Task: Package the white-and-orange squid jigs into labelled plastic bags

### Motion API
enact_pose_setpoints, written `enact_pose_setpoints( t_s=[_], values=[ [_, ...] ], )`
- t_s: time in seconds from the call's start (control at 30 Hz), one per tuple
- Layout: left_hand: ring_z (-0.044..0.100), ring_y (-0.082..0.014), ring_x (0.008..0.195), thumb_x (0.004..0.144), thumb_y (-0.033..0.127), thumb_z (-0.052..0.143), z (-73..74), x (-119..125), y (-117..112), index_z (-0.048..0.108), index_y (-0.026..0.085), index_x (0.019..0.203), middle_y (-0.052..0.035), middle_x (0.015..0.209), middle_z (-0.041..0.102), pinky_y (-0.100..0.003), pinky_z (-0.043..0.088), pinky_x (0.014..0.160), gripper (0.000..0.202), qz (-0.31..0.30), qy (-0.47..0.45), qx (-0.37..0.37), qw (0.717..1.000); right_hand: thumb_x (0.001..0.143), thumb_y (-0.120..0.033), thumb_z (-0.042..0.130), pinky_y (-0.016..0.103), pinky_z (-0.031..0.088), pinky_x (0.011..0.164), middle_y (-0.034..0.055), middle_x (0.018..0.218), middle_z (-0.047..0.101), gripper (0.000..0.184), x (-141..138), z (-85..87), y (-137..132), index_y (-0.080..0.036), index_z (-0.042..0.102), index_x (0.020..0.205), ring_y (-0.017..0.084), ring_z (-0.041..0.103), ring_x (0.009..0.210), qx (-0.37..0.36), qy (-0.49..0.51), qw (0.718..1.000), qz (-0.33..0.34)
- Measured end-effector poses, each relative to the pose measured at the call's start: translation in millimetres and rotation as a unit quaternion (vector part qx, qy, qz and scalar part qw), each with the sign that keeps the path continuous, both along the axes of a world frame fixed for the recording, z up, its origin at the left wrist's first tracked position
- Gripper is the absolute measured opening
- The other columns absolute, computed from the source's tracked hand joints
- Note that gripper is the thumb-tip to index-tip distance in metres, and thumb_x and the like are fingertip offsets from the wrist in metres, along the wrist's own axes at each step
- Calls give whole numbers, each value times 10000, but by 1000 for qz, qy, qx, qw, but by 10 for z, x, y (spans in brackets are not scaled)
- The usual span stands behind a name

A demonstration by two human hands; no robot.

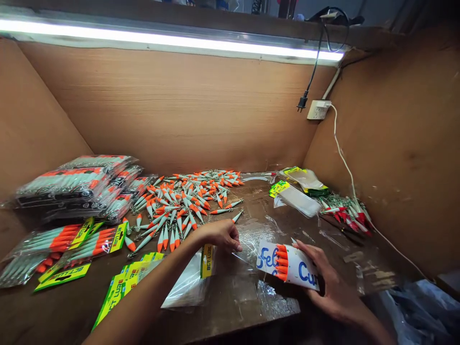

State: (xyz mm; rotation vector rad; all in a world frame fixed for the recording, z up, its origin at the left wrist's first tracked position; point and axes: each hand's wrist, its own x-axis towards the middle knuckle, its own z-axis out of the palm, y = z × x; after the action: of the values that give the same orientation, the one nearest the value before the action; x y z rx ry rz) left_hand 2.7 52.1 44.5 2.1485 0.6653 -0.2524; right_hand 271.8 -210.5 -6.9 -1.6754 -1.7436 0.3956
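Observation:
My right hand (pixel 327 282) is closed round a folded white card (pixel 305 268) with blue handwriting. The orange tips of several fishing lures (pixel 282 262) stick out in a row through the card. My left hand (pixel 225 235) reaches over the middle of the table with its fingers curled together. By its fingertips is something thin and clear, too faint to name. Under my left forearm lie clear bags (pixel 187 287) with a yellow-green header (pixel 207 261). Just beyond that hand spreads a heap of loose orange and pale lures (pixel 183 206) with metal fittings.
Packed lure bundles (pixel 77 184) are stacked at the left, with filled header bags (pixel 64 239) before them. Empty bags (pixel 298 199) and red-white lures (pixel 350 215) lie at the right. A white cord (pixel 341 153) runs down from the outlet (pixel 318 110). A black plug (pixel 302 101) hangs above.

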Motion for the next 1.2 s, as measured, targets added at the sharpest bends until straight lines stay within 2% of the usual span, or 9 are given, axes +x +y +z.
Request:
enact_pose_setpoints(
  t_s=[0.1, 0.23, 0.37, 0.43, 0.53, 0.63, 0.77, 0.93, 1.2],
  values=[
    [571, -153, 522, 696, 500, 767, -65, 70, 3, 758, 202, 677, 1, 577, 674, -234, 372, 510, 298, -2, 23, 19, 1000, 755, -135, 541, 466, 368, 1160, 92, 1529, 374, 850, -22, -57, 8, -299, 277, 1547, 290, 378, 1416, -30, -3, 999, 29],
    [643, -223, 688, 627, 376, 843, -75, 98, -128, 763, 234, 762, -26, 695, 703, -272, 425, 624, 212, 46, 4, 134, 990, 723, -121, 538, 487, 357, 1160, 100, 1518, 393, 890, -41, -98, 28, -289, 274, 1557, 300, 381, 1406, -55, -3, 997, 46],
    [598, -318, 1088, 686, 239, 818, -81, 58, -510, 721, 251, 1031, -100, 1090, 683, -352, 446, 858, 359, 103, -42, 265, 958, 742, -132, 549, 469, 352, 1162, 97, 1519, 392, 888, -30, -103, 56, -289, 250, 1563, 284, 383, 1407, -67, 3, 996, 60],
    [597, -305, 1084, 779, 263, 763, -134, 29, -782, 693, 247, 1080, -100, 1108, 661, -373, 460, 881, 309, 105, -63, 322, 939, 749, -136, 551, 452, 357, 1159, 95, 1521, 397, 889, -29, -105, 77, -288, 241, 1568, 275, 393, 1403, -76, 0, 995, 69],
    [620, -284, 1023, 830, 408, 739, -277, -18, -1176, 650, 266, 1183, -86, 1114, 649, -391, 505, 868, 391, 105, -78, 317, 939, 757, -167, 571, 463, 342, 1165, 101, 1536, 401, 893, -39, -104, 114, -272, 234, 1577, 289, 380, 1417, -90, -9, 993, 69],
    [584, -299, 1146, 814, 413, 764, -426, -73, -1425, 577, 294, 1302, -92, 1268, 607, -431, 504, 953, 536, 130, -120, 307, 935, 777, -216, 590, 485, 294, 1190, 87, 1563, 391, 878, -58, -79, 156, -273, 240, 1580, 302, 334, 1451, -103, -21, 992, 64],
    [554, -302, 1226, 814, 331, 776, -538, -124, -1518, 497, 313, 1380, -88, 1329, 585, -467, 491, 1021, 632, 142, -165, 295, 930, 773, -220, 583, 491, 305, 1183, 85, 1576, 381, 881, -107, -38, 233, -274, 240, 1583, 309, 350, 1445, -107, -22, 992, 68],
    [551, -326, 1231, 773, 343, 813, -575, -78, -1541, 453, 309, 1413, -105, 1358, 547, -501, 489, 1034, 735, 161, -160, 306, 924, 775, -225, 609, 492, 315, 1181, 94, 1573, 382, 897, -205, -100, 308, -274, 223, 1583, 301, 356, 1441, -105, -21, 989, 99],
    [588, -286, 1156, 926, 198, 573, -592, -6, -1585, 579, 248, 1097, -81, 1154, 627, -463, 500, 996, 179, 163, -164, 334, 914, 758, -214, 631, 533, 276, 1200, 99, 1598, 348, 959, -243, -144, 312, -272, 169, 1596, 311, 317, 1467, -116, -11, 988, 97]
  ],
)
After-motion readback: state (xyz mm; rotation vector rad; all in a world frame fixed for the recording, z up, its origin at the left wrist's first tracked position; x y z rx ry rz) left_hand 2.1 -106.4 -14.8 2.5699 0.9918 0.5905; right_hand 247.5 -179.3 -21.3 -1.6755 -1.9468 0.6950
